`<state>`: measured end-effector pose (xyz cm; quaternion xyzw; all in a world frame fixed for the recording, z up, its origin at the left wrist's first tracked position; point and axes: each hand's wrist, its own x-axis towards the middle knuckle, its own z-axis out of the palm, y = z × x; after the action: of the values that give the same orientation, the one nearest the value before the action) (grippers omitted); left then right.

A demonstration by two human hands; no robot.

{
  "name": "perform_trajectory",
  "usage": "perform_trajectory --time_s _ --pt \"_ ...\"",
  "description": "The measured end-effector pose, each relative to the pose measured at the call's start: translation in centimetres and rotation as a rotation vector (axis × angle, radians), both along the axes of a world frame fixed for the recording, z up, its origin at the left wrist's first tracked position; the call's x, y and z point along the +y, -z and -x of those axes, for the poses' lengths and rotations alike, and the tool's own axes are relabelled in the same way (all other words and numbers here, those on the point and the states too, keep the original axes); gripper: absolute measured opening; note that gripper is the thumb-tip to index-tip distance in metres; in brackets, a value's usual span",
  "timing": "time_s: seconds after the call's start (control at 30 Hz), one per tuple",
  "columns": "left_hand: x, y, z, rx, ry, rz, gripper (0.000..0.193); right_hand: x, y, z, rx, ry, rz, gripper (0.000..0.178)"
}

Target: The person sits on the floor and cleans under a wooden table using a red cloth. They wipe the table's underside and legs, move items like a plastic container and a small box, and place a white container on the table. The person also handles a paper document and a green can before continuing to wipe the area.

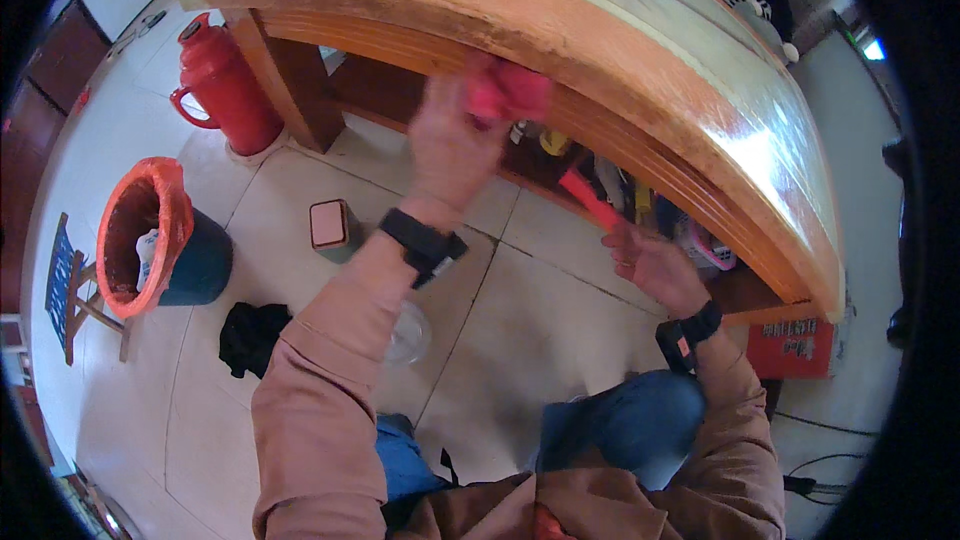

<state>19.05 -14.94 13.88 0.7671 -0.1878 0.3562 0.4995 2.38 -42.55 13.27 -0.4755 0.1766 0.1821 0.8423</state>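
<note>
the left hand [460,140], blurred, is closed around a crumpled pinkish-red cloth [510,92], which is at the grooved orange-brown wooden rail [590,120] just below the thick edge of a glossy-topped wooden table [400,10]. the right hand [655,265] is lower and to the right, its fingers curled at the near end of a flat bright-red strip [588,198] that slants up toward the open wooden shelf [385,90] under the tabletop, where mixed small things lie partly in shadow. on the pale tiled floor [530,330], left of the table's leg, stands a red thermos jug with a side handle [230,90]; nearer are a dark teal bin [205,265] with an orange plastic liner [178,195], a crumpled black cloth [252,338] and a small pink-topped box [328,224]. a clear round container [408,335] shows partly behind the left forearm.
</note>
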Motion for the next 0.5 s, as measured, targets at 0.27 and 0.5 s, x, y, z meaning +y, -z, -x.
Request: perform_trajectory --time_s 0.27,0.5 --pt "6.6 0.2 -6.4 0.261 -0.404 0.11 0.041 -0.5 0.0 0.6 0.022 -0.053 0.063 0.03" --pt "-1.5 0.1 1.4 -0.086 -0.03 -0.151 0.038 0.5 0.2 -0.2 0.017 -0.094 0.009 0.032"
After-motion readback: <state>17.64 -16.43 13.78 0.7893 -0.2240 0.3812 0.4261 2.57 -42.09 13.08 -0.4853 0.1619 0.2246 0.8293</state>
